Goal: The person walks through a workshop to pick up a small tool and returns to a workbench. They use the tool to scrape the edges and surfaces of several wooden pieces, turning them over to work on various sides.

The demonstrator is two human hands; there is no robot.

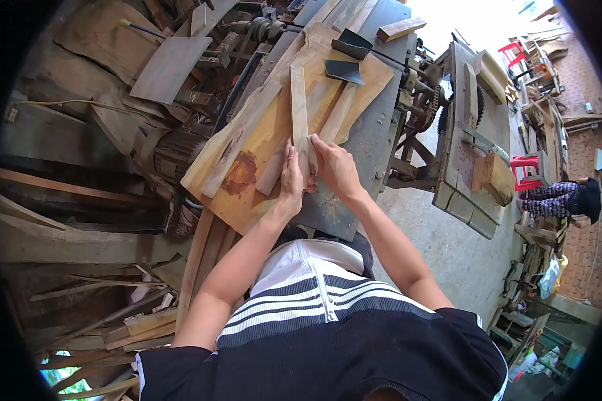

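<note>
Wooden strip (299, 100), one, pale, narrow: held in both our hands, its far end pointing away over the wide board (251, 137). Left hand (291, 175): ours, fingers along the strip's left side. Right hand (338, 168): ours, thumb and fingers gripping its near part from the right. Also on the board: two dark curved sheets (352, 45), far side. Below the board: our grey table (371, 150), sawdust near the right hand.

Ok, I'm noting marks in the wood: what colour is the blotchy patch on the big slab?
The patch is reddish-brown; the head view shows it.
</note>
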